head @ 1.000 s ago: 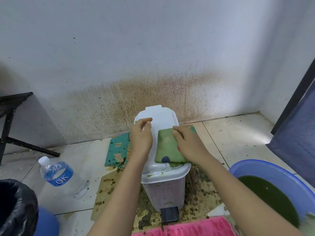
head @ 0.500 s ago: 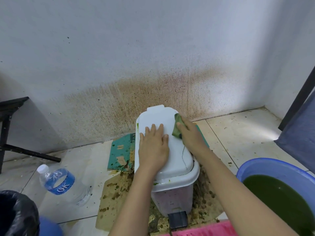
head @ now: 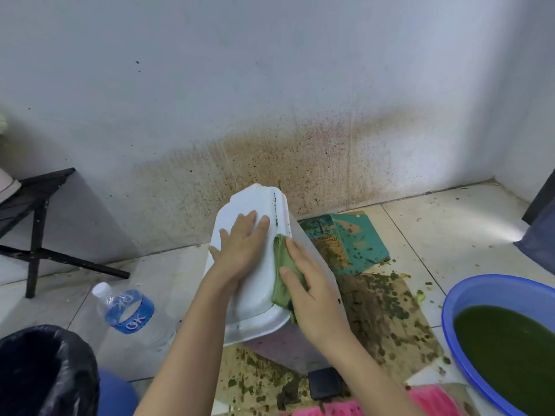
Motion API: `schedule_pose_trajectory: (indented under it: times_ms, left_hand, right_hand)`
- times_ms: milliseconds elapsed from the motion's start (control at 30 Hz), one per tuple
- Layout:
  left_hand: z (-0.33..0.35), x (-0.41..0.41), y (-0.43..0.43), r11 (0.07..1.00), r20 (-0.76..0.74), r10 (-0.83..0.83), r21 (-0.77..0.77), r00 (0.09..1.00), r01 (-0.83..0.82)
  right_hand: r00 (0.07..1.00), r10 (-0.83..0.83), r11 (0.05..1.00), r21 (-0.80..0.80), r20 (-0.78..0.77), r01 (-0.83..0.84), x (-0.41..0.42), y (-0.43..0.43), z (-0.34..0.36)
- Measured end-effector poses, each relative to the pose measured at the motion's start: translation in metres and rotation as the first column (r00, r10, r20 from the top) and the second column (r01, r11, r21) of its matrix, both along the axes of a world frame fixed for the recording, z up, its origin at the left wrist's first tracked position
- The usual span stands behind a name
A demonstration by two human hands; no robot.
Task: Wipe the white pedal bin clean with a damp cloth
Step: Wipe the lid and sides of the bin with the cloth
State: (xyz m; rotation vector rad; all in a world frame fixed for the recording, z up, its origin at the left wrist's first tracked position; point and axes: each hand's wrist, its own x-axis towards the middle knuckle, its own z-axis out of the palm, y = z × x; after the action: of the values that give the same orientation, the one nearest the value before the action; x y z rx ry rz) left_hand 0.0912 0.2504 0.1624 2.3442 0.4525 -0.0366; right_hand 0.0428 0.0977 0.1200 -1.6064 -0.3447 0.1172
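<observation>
I see the white pedal bin (head: 260, 298) on the dirty tiled floor (head: 450, 232) close to the stained wall (head: 270, 151). It stands on spattered cardboard (head: 387, 313) and seems tipped toward my left, with its black pedal (head: 326, 382) nearest me. My left hand (head: 240, 250) lies flat on the closed lid, fingers straight and slightly spread. My right hand (head: 312, 292) is also flat, fingers straight, pressing a folded green cloth (head: 280, 265) against the lid's right edge. A thin line of green grime (head: 274, 211) runs along that edge further back. A stained teal carton (head: 357, 244) lies flattened just right of the bin. A blue basin (head: 486, 291) of dark green liquid sits at the far right, well apart from the bin. A plastic water bottle (head: 129, 310) lies on the floor to the left. A container lined with a black bag (head: 45, 370) fills the lower left corner.
</observation>
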Motion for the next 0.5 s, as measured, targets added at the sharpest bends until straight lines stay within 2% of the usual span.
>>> schedule_pose_trajectory:
  times_ms: [67,100,267,400,500]
  left_hand:
    - [-0.005,0.004,-0.001,0.989,-0.043,0.007,0.146,0.999,-0.001]
    - [-0.008,0.004,0.000,0.986,-0.043,0.019,0.168,0.999,-0.011]
    - [-0.019,-0.001,0.009,0.990,-0.016,0.022,0.138,1.000,-0.020]
    - [-0.018,0.004,0.018,0.989,-0.011,0.038,0.143,0.999,-0.036]
    - [-0.018,0.002,0.027,0.991,0.000,0.051,0.122,0.999,-0.050]
  right_hand:
    - [1.000,0.016,0.999,-0.033,0.019,-0.015,0.013,0.015,0.003]
    - [1.000,0.021,0.999,-0.049,0.021,-0.020,0.024,0.021,0.004]
    - [0.999,0.006,0.979,-0.204,0.033,0.001,0.105,0.050,0.008]
    - [1.000,0.022,0.981,-0.190,-0.017,-0.025,0.155,0.078,0.015]
    - [0.999,0.033,0.984,-0.172,-0.030,-0.038,0.151,0.087,0.015]
